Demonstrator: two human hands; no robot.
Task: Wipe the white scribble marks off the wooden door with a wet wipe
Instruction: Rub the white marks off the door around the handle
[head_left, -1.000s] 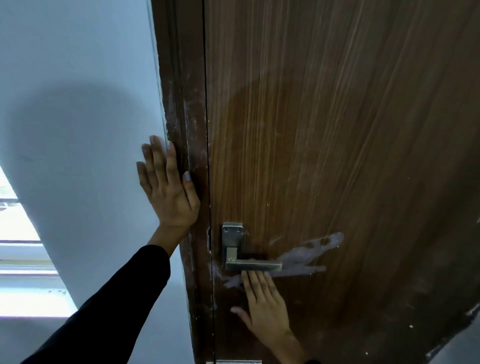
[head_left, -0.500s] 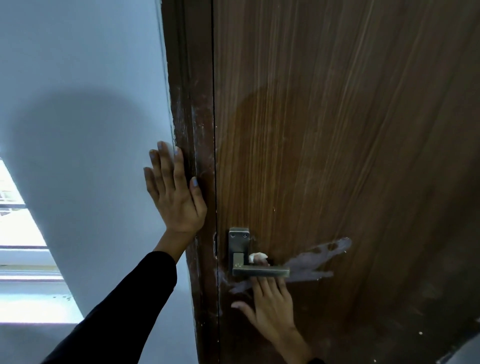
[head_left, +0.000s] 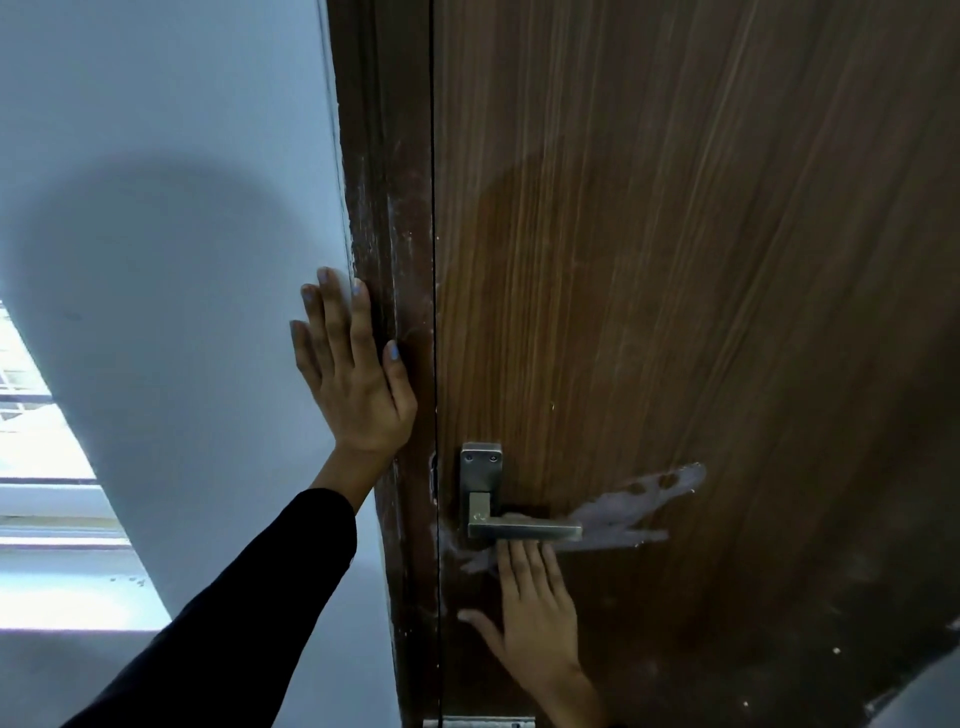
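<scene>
Since half a second ago the right hand (head_left: 535, 618) has slipped a little lower and sideways under the door handle (head_left: 524, 530), and the small white wad that showed above the lever then is now out of sight. Its fingers lie flat and nearly straight against the wooden door (head_left: 675, 286), tips tucked behind the lever, thumb spread out to the left; the wet wipe is presumably pressed under those fingers, though none of it shows, so I cannot tell for sure. The left hand (head_left: 353, 374) is spread flat, palm against the white wall (head_left: 156, 260), with its thumb lying on the door frame (head_left: 384, 234), bracing and holding nothing. White scribble marks (head_left: 623, 514) smear across the door behind the lever and out to the right, with a fainter patch just left of the right hand's fingertips. Judging by that, the wiping is in its early part: most of the smear remains. Next the hand needs to press firmly and travel right along the streak, past the lever's end. What stands in the way is the lever itself, which covers part of the mark and leaves only a narrow gap for fingers. Whitish scuffs also speckle the frame and the door's lower right.
</scene>
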